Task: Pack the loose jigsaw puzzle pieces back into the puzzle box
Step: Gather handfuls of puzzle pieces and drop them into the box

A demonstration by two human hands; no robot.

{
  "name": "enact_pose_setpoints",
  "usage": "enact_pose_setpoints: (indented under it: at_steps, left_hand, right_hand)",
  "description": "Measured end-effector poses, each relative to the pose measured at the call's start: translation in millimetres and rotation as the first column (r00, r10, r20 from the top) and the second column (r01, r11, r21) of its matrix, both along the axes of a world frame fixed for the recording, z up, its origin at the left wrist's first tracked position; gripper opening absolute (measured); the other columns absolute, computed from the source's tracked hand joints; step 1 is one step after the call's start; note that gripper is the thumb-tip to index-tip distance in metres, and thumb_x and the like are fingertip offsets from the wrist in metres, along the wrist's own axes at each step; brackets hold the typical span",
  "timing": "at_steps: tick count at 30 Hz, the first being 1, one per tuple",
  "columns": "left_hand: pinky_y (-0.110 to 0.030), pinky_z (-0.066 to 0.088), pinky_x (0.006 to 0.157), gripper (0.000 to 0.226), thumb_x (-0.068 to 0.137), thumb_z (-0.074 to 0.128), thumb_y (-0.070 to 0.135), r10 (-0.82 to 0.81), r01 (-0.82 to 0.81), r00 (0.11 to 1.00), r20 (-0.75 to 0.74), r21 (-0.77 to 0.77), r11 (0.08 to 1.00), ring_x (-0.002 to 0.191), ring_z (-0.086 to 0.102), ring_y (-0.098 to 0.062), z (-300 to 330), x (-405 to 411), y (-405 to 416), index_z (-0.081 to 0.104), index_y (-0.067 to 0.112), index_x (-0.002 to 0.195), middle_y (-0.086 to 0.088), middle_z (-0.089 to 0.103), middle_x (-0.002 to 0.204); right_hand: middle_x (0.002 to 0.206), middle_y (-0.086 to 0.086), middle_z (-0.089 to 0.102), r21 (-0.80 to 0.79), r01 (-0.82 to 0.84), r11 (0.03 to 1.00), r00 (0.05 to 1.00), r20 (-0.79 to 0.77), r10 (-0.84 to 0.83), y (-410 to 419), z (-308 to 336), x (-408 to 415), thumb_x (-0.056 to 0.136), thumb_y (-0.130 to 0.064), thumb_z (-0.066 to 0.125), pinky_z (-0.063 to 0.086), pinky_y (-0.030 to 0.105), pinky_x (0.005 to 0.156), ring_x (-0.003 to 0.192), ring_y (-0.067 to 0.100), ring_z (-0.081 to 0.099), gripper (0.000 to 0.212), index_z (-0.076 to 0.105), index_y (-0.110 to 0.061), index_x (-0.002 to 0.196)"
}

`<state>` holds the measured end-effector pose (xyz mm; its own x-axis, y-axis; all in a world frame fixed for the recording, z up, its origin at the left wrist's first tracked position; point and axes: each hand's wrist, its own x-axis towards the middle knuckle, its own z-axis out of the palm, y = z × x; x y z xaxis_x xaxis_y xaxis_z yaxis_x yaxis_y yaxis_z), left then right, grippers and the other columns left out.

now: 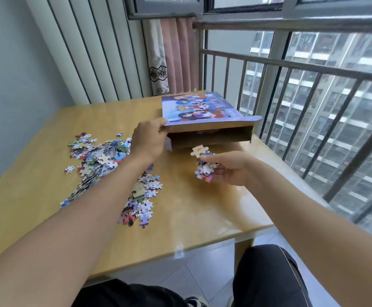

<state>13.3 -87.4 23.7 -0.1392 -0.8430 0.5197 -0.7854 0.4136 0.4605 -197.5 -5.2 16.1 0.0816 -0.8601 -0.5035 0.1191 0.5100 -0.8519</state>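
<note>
Gripping the box (205,120) flap on the table (202,207), the left hand (149,140) props it open; the right hand (227,167) clutches pieces (205,168) just before its mouth, best tipped deep inside; the pile (105,165) lies left of it

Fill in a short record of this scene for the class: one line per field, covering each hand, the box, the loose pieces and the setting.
left hand: left hand grips the open flap of the puzzle box
right hand: right hand holds a handful of pieces near the opening
box: lying flat, open end towards the person
loose pieces: pile of pieces left of the box
setting: wooden table beside a railing
</note>
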Motion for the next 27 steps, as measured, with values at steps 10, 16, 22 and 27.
enact_pose_setpoints:
  at_steps: [10, 16, 22, 27]
  left_hand:
    - [-0.038, 0.041, 0.06, 0.023, 0.097, 0.06, 0.031, -0.044, 0.042, 0.999, -0.026, -0.082, 0.996, 0.069, 0.052, -0.031, 27, -11, 5, 0.071, 0.014, 0.087, -0.005, 0.062, 0.069]
    - [-0.04, 0.043, 0.061, 0.022, 0.097, 0.06, 0.03, -0.076, 0.072, 0.997, -0.034, -0.114, 0.991, 0.069, 0.053, -0.033, 41, -12, 12, 0.074, 0.013, 0.092, -0.008, 0.063, 0.069]
    - [-0.041, 0.044, 0.062, 0.021, 0.097, 0.059, 0.027, -0.117, 0.112, 0.993, -0.035, -0.122, 0.986, 0.066, 0.042, -0.029, 49, -14, 10, 0.07, 0.014, 0.086, -0.002, 0.053, 0.062]
    - [-0.03, 0.035, 0.058, 0.015, 0.096, 0.063, 0.027, -0.135, 0.115, 0.979, -0.15, -0.134, 0.984, 0.06, 0.038, -0.016, 56, -17, 11, 0.075, 0.019, 0.092, 0.012, 0.048, 0.057]
  right_hand:
    - [0.087, 0.018, 0.076, 0.033, 0.151, 0.988, 0.987, 0.045, -0.152, -33, 48, -6, 0.082, -0.011, 0.08, 0.062, 0.03, 0.06, 0.069, 0.024, 0.075, 0.03, 0.066, 0.001, 0.106]
    - [0.087, 0.018, 0.073, -0.002, 0.205, 0.979, 0.978, 0.035, -0.205, -43, 60, 6, 0.086, -0.005, 0.075, 0.062, 0.035, 0.055, 0.066, 0.027, 0.073, 0.03, 0.062, 0.005, 0.111]
    - [0.113, 0.016, 0.062, -0.025, 0.408, 0.913, 0.907, 0.125, -0.402, -62, 73, 22, 0.097, 0.009, 0.051, 0.059, 0.033, 0.083, 0.089, 0.026, 0.061, 0.024, 0.056, 0.003, 0.119]
    - [0.111, 0.009, 0.052, -0.189, 0.437, 0.879, 0.899, 0.063, -0.433, -68, 74, 31, 0.095, 0.008, 0.041, 0.043, 0.036, 0.104, 0.11, 0.027, 0.051, 0.039, 0.048, 0.001, 0.134]
